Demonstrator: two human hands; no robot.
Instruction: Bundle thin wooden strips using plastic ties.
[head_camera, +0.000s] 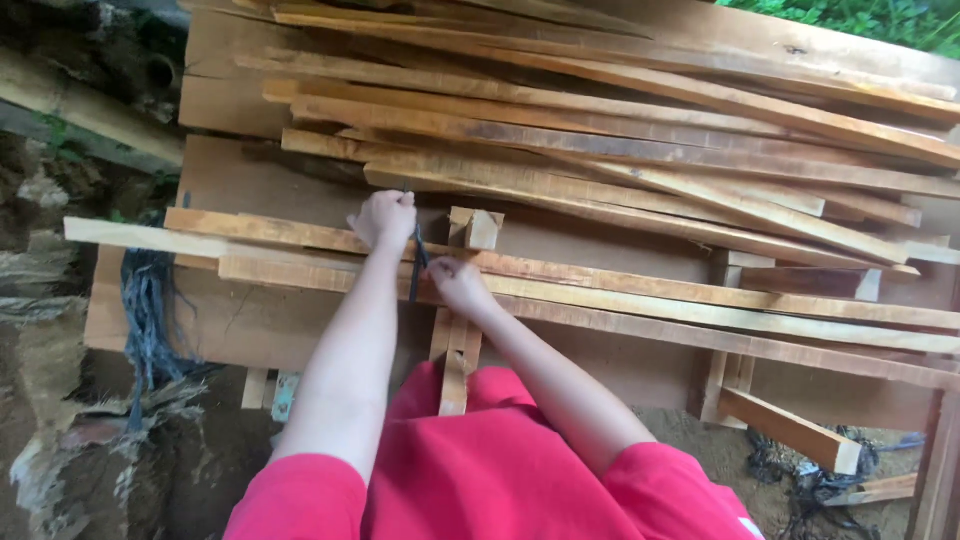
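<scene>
The person leans over a rough wooden tabletop (250, 330) stacked with long, thin wood strips. The left hand (383, 219) is curled into a fist around the upper end of a dark strap (416, 258), which runs down toward six o'clock from that fist and crosses the nearest wood strips (620, 290). The right hand (459, 283) sits just at four o'clock of the left, fingers bent and pressed down on the strips, touching the strap's lower part; whether it actually pinches the strap I cannot tell. So the strap lies between the two hands, stretched over the bundle of strips at the tabletop's near edge. At one o'clock of the right hand a small wood block (478, 228) stands on the boards. A bigger heap of slats (640, 130) fills the far side at twelve to two o'clock. A bunch of frayed blue cord (150, 310) hangs off the tabletop's edge at nine o'clock.
</scene>
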